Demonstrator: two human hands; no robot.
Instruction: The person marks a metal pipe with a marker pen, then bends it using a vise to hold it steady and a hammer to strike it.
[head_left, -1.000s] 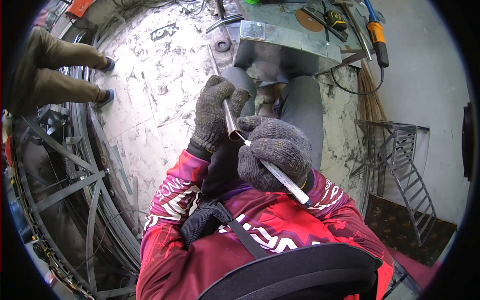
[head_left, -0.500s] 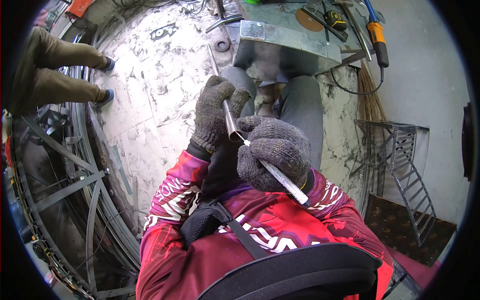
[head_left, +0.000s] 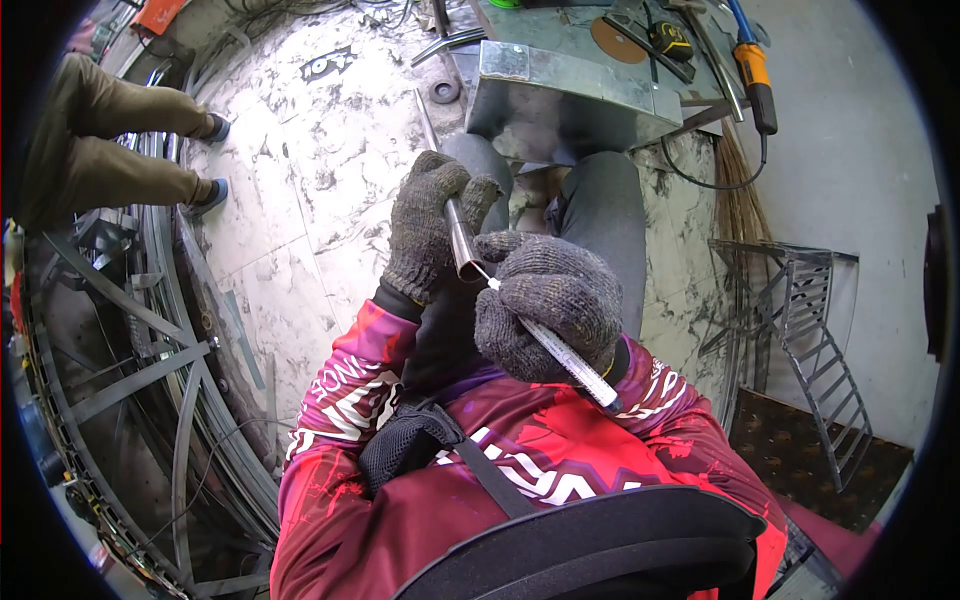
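Observation:
My left hand (head_left: 422, 222), in a dark grey knitted glove, is wrapped round a shiny metal tube (head_left: 462, 240). The tube slants from the upper left down to its open end near my lap. In the matching glove, my right hand (head_left: 556, 298) grips a slim white pen (head_left: 568, 360) with print on its barrel. Its thin tip points at the tube's open end, right at the rim. The pen's back end sticks out below my palm, and its middle is hidden by my fingers.
Ahead of my knees stands a sheet-metal box (head_left: 570, 110). A tape measure (head_left: 670, 40), a brown disc (head_left: 618, 40) and an orange-and-blue power tool (head_left: 752, 65) lie beyond it. A person's legs (head_left: 140, 140) are at left, by metal strips (head_left: 185, 400). A metal rack (head_left: 820, 350) stands right.
My right hand and the pen have shifted very slightly. My left hand and the tube look the same.

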